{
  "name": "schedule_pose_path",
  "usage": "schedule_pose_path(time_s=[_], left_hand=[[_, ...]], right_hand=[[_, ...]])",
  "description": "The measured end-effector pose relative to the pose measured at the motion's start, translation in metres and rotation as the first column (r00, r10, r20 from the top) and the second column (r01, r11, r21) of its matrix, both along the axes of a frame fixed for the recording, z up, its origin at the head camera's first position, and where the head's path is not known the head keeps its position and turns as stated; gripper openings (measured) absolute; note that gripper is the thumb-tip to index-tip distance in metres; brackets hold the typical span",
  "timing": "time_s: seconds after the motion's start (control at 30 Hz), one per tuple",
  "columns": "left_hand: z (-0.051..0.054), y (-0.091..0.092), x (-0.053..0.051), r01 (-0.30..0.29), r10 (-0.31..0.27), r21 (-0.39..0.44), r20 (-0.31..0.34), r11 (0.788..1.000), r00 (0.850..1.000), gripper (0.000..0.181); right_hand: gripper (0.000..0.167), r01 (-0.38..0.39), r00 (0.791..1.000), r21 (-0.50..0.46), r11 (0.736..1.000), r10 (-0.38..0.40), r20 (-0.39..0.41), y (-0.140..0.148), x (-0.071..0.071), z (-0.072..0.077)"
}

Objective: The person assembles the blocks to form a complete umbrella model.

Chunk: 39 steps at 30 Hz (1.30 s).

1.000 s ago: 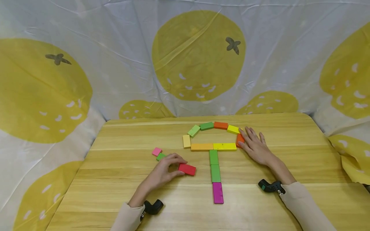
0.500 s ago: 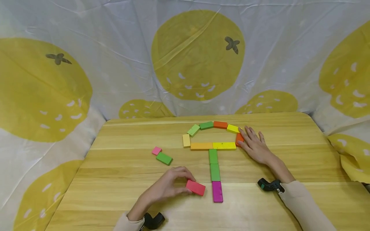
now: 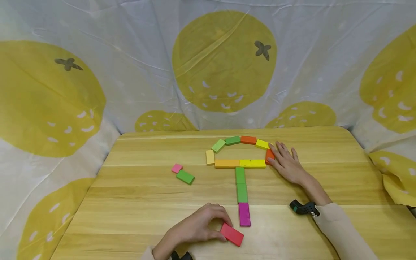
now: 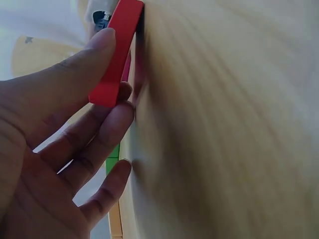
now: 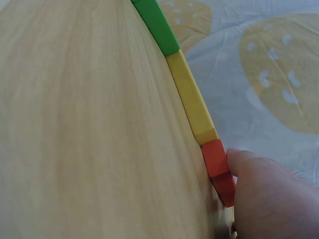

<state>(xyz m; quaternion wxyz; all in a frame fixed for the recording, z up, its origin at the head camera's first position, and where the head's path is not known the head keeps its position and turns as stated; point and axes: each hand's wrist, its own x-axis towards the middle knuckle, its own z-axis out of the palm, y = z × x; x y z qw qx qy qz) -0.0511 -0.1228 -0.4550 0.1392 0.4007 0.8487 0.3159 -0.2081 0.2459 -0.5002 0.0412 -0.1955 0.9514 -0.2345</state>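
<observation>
My left hand pinches a red block between thumb and fingers. In the left wrist view this red block appears just above the tabletop. It is tilted, near the lower end of a magenta block. Above the magenta block, two green blocks continue the upright line to a crossbar of an orange block and a yellow block. My right hand rests with extended fingers against an orange-red block at the arch's right end. Its thumb touches that orange-red block in the right wrist view.
Over the crossbar curve a cream block, light green block, green block, orange-red block and yellow block. A pink block and a green block lie left. A patterned cloth hangs behind the table.
My left hand has carried the red block toward me and to the right, from beside the loose green block to below the magenta one. The right hand stays put.
</observation>
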Motion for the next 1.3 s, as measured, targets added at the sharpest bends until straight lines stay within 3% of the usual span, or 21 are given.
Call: schedule_pose_path(time_s=[0.33, 0.6, 1.3], left_hand=[[-0.001, 0.005, 0.005, -0.034, 0.033, -0.016, -0.082, 0.999, 0.996, 0.021], [-0.005, 0.009, 0.007, -0.027, 0.029, 0.057, -0.040, 0.998, 0.999, 0.022], [-0.001, 0.011, 0.007, -0.059, 0.061, 0.031, -0.055, 0.998, 0.997, 0.021]], right_hand=[[0.068, 0.000, 1.000, -0.006, 1.000, 0.000, 0.000, -0.001, 0.001, -0.001], [0.068, -0.001, 1.000, -0.011, 1.000, 0.001, 0.005, -0.001, 0.001, -0.001], [0.067, -0.003, 0.999, -0.029, 1.000, 0.002, -0.041, -0.003, 0.002, 0.000]])
